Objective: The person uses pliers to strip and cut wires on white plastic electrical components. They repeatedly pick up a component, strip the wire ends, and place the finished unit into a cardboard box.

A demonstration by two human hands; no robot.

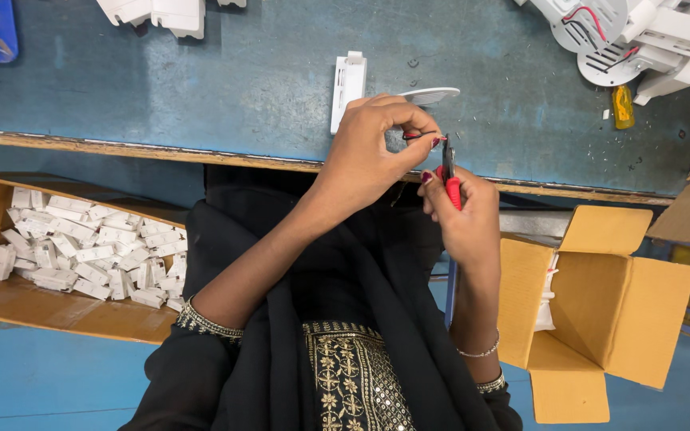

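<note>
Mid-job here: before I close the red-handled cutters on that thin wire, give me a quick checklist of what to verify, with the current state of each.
1. Wire held: the left hand pinches the thin wire between its fingertips. Ok.
2. Tool gripped: the right hand is wrapped round the red-handled cutters. Ok.
3. Cutter tip at the wire end: they meet near the fingertips. Ok.
4. Wire actually seated between the blades: too small to see. Cannot tell.
5. Fingertips out of the blades' path: very close. Cannot tell.
6. White part on the blue bench lies apart from both hands. Ok.
</note>
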